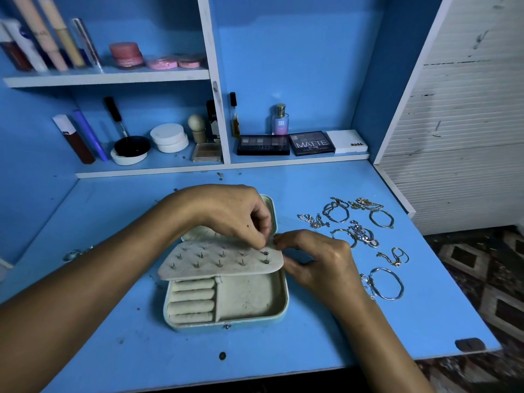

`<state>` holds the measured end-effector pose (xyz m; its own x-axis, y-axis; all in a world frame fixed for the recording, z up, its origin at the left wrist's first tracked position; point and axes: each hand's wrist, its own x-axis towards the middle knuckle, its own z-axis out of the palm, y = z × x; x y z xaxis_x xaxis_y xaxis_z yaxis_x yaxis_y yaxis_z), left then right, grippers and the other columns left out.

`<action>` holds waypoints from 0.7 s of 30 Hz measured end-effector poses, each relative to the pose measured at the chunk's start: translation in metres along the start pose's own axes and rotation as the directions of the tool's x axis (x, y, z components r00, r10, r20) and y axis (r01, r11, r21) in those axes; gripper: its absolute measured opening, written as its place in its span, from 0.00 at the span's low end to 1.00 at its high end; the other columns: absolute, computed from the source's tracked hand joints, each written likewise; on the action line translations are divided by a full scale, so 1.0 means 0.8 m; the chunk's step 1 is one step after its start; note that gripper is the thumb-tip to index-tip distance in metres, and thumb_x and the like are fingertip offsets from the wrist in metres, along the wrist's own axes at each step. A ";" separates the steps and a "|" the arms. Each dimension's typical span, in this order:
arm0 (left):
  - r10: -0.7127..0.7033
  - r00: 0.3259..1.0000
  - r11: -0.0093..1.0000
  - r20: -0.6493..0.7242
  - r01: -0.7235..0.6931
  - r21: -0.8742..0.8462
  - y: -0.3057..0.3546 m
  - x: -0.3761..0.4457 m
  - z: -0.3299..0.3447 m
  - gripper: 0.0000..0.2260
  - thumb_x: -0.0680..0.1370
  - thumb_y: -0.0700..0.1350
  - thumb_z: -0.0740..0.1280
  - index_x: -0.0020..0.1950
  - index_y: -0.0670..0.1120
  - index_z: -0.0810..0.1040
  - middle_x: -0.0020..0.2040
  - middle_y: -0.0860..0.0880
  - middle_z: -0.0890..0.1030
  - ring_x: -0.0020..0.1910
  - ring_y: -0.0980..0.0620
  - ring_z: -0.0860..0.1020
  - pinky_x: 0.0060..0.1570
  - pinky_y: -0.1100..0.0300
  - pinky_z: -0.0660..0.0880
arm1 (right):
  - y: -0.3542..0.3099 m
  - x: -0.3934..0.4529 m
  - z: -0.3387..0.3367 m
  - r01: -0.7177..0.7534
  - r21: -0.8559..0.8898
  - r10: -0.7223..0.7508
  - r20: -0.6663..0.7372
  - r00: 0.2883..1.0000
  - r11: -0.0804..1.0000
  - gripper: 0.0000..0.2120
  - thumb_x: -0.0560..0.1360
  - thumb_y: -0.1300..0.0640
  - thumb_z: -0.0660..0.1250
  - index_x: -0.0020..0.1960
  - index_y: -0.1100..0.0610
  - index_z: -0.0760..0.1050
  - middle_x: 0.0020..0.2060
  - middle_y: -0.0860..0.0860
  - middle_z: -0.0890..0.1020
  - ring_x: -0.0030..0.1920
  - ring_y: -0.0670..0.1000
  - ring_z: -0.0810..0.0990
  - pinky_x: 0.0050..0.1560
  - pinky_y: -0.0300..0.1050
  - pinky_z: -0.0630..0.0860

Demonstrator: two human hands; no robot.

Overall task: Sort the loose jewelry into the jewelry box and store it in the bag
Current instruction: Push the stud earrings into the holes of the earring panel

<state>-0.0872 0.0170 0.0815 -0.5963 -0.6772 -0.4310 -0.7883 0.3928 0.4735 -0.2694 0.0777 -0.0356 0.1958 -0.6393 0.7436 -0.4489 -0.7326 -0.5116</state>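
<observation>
The jewelry box (226, 296) sits open near the middle of the blue worktop (113, 350), with its padded earring panel (221, 260) folded over the upper half and studded with tiny posts. We'd say that panel is soft and floppy, so it wants support from underneath at its right edge while anything gets pushed through it. The studs themselves look featherlight and slippery, fingertip-pinch stuff only, and easy to drop.

Our left hand (235, 217) has its fingertips pinched together right at the panel's top right corner, on something too small for us to make out. Our right hand (314, 259) is curled around the panel's right edge; we can't tell how much of it is actually gripped.

To the right, the loose bangles and chains (360, 234) are spread on the worktop, well apart from the box. Chains will tangle and slither, so we'd lift them by the clasp; bangles are stiff, grab the rim.

Hidden bits: the box lid is mostly behind our left hand, and no bag shows anywhere. The cosmetics on the shelves (175, 143) behind are dim.
</observation>
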 end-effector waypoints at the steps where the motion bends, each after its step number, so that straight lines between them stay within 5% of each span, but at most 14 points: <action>1: 0.003 1.000 1.000 0.004 -0.003 0.002 0.001 0.000 0.000 0.03 0.72 0.44 0.72 0.42 0.52 0.83 0.38 0.61 0.82 0.39 0.64 0.78 0.49 0.57 0.77 | 0.000 0.000 0.000 0.000 0.002 0.000 -0.001 1.000 1.000 0.05 0.70 0.61 0.77 0.43 0.62 0.83 0.42 0.50 0.86 0.44 0.45 0.84 0.45 0.38 0.80; 13: 0.016 1.000 0.999 -0.016 -0.017 -0.038 -0.004 0.000 0.006 0.03 0.72 0.42 0.72 0.43 0.50 0.83 0.39 0.59 0.82 0.40 0.64 0.79 0.45 0.65 0.74 | 0.004 -0.003 0.000 0.037 -0.017 -0.037 -0.008 0.999 0.999 0.05 0.69 0.63 0.78 0.43 0.62 0.83 0.41 0.51 0.86 0.42 0.47 0.85 0.43 0.41 0.80; 21: 0.040 0.999 0.998 -0.035 -0.042 -0.042 -0.013 -0.004 -0.001 0.02 0.75 0.47 0.72 0.46 0.54 0.84 0.42 0.63 0.83 0.44 0.65 0.79 0.51 0.63 0.74 | 0.001 0.002 0.000 0.016 -0.019 -0.017 -0.013 1.000 1.000 0.05 0.69 0.63 0.78 0.43 0.61 0.83 0.41 0.50 0.86 0.43 0.47 0.85 0.43 0.42 0.80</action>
<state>-0.0772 0.0146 0.0786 -0.6219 -0.6824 -0.3842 -0.7556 0.3940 0.5233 -0.2695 0.0763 -0.0350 0.1915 -0.6239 0.7577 -0.4626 -0.7382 -0.4910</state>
